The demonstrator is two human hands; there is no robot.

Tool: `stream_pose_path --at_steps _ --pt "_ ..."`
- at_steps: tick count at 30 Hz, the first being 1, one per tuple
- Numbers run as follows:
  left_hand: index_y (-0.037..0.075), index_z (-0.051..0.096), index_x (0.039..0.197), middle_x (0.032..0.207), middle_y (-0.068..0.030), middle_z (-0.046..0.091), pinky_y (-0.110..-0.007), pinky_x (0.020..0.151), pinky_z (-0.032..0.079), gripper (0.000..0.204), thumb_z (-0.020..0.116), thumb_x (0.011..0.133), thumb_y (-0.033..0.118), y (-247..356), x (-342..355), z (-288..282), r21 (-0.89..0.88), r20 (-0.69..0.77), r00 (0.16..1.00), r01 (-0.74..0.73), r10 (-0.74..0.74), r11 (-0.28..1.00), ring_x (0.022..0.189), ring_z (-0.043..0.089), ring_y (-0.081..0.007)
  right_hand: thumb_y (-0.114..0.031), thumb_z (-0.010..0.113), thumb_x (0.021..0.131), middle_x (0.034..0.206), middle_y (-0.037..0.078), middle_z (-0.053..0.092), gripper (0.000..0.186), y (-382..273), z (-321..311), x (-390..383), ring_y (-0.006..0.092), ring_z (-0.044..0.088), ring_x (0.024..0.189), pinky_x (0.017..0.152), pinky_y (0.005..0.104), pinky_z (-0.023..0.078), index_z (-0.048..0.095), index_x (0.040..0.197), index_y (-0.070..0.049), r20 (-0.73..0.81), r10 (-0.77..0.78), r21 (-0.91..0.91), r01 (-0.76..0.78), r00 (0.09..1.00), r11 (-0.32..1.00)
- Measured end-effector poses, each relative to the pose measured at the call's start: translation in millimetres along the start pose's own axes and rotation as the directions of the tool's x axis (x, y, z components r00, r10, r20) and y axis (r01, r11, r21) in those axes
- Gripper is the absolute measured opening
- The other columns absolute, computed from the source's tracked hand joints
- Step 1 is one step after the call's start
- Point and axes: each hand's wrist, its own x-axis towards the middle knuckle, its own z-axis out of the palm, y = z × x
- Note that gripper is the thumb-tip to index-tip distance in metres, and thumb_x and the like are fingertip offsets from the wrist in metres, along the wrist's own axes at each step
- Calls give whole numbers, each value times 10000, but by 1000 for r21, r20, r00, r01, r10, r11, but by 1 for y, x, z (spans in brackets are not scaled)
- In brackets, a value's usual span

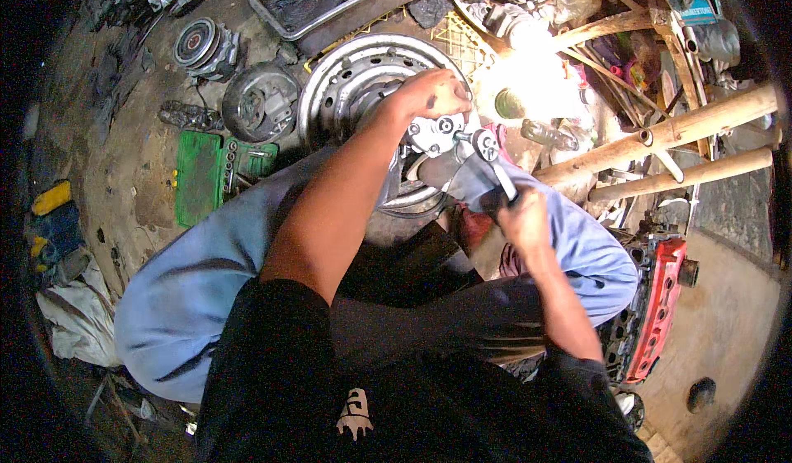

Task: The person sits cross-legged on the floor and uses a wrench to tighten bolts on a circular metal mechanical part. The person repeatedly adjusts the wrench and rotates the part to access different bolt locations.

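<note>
My right hand [525, 219] is closed round the dark handle of a ratchet wrench [500, 176]. The wrench's round head meets the side of a silver cast-metal part [436, 135] with bolts in its face; the exact fit is too small to tell. Over the far side of that part, my left hand [435, 92] grips it, its fingertips partly hidden. The part is held above a steel wheel rim [326, 75] between my legs. An open green socket case [200, 178] with several sockets lies left of my left leg.
Near the rim stand a round metal pan [261, 104], a pulley unit [202, 46] and a long metal tray [346, 17]. Bamboo poles [676, 137] reach in from the right. An engine head with a red cover [660, 310] sits beside my right knee. Glare washes out the far right.
</note>
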Motion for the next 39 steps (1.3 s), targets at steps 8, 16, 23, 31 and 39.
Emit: stream_pose_path --at_steps 8,16,23,31,39 --pt "56 745 863 708 -161 670 -399 662 508 391 698 740 424 4 -3 -3 -29 -17 1000 23 -24 999 652 658 -262 -295 780 711 926 187 686 391 6 -44 41 366 636 946 855 440 522 691 984 -31 49 -154 -350 161 987 923" --pt "-34 654 708 623 -213 590 -457 626 461 418 632 813 371 -3 -8 4 4 -101 991 -87 87 996 628 620 -303 -210 692 697 679 92 639 215 -33 -105 173 308 627 612 591 424 503 655 889 -120 223 -896 -464 850 383 248" --pt "40 708 754 640 -170 630 -430 628 496 338 604 805 358 18 -4 -9 -5 86 991 107 -106 994 615 636 -291 -223 610 748 620 91 606 145 -116 -123 228 309 617 562 495 438 457 606 793 -86 570 -816 -447 869 93 -214" --pt "3 686 726 575 -165 594 -412 577 463 411 632 804 404 -10 -7 -1 -60 -25 993 117 -119 991 549 586 -262 -117 727 669 1020 241 615 415 -56 -74 29 370 616 990 822 454 516 587 1033 26 245 -30 -391 127 969 911" --pt "50 729 716 517 -99 559 -369 506 417 338 644 817 361 1 -7 -1 -119 -18 1000 19 -21 993 500 527 -172 -137 678 745 819 264 676 288 -10 0 -3 404 676 756 693 446 552 685 979 31 -41 -14 -59 12 999 998"
